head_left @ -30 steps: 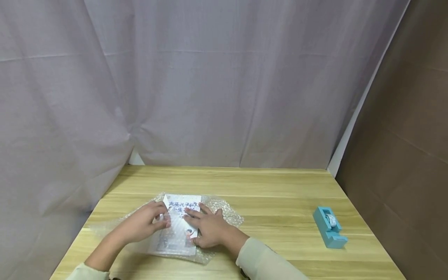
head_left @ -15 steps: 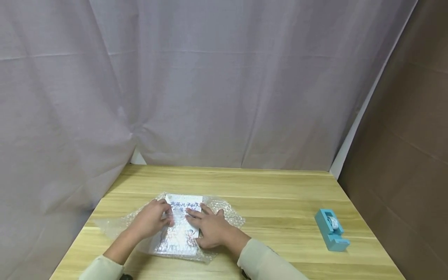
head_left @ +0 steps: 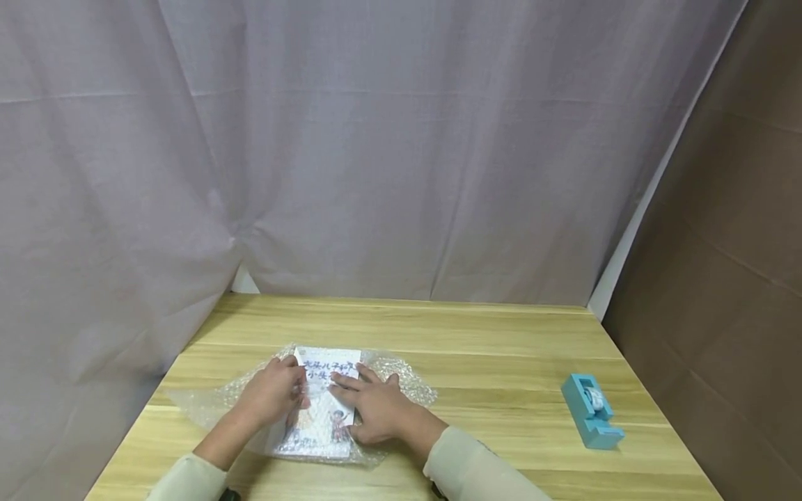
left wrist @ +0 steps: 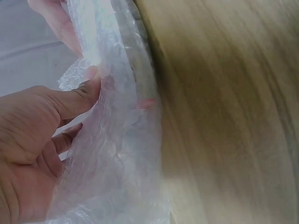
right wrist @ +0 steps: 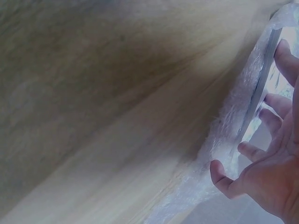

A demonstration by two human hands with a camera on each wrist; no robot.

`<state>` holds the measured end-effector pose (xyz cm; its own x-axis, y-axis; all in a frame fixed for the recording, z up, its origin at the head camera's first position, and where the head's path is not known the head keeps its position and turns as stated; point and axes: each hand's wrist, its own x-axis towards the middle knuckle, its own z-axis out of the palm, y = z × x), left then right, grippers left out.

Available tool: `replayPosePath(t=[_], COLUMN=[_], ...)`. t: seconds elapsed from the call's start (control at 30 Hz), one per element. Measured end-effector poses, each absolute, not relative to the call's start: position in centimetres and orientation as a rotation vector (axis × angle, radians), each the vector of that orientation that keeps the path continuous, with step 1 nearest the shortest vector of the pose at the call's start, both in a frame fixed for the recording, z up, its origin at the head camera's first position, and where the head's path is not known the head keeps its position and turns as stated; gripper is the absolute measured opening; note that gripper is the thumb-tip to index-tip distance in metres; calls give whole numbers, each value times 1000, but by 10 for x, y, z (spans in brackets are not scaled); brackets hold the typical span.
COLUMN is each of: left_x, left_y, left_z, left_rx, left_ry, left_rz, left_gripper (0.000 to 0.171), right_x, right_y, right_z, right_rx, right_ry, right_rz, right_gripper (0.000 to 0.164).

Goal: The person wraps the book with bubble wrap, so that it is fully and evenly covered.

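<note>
A white book (head_left: 322, 403) with blue lettering and small drawn figures lies on a sheet of bubble wrap (head_left: 404, 379). Clear wrap from the left covers at least part of its cover. At the book's left edge my left hand (head_left: 269, 391) has curled fingers. In the left wrist view, its thumb and fingers pinch the bubble wrap (left wrist: 117, 135). My right hand (head_left: 379, 410) rests on the book's right side with fingers spread. The right wrist view shows those fingertips along the book's edge (right wrist: 261, 84), with wrap beneath.
On the right of the wooden table (head_left: 489, 362) stands a blue tape dispenser (head_left: 592, 412) with a roll of tape in it. A grey curtain (head_left: 376, 174) hangs behind the table, and a brown panel (head_left: 720, 278) rises at the right.
My left hand has moved a little to the right, with its fingers more curled at the book's left edge. Glare on the wrap has shifted. The right hand stays in place.
</note>
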<state>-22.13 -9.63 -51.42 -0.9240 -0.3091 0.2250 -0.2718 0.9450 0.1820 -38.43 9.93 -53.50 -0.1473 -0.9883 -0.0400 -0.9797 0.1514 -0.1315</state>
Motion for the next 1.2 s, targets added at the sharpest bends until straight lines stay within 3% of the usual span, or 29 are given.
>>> replayPosePath(t=[0.3, 0.47, 0.73, 1.03, 1.2], left_x=[-221, -223, -225, -224, -220], left_y=[-90, -85, -86, -84, -87], left_z=[-513, -513, -518, -519, -519], left_rx=[469, 384, 452, 459, 374], left_ry=[-2823, -2819, -2826, -2844, -2872], left_rz=[-188, -139, -293, -291, -274], left_gripper=[45, 35, 24, 23, 22], right_x=[-385, -384, -384, -383, -383], right_y=[100, 100, 98, 98, 99], right_z=[-537, -536, -536, -529, -530], right_rx=[-1966, -1962, -2014, -1891, -1922], right_ry=[2284, 2290, 2263, 2220, 2206], right_rz=[-128, -118, -99, -196, -200], right_gripper=[89, 92, 85, 48, 60])
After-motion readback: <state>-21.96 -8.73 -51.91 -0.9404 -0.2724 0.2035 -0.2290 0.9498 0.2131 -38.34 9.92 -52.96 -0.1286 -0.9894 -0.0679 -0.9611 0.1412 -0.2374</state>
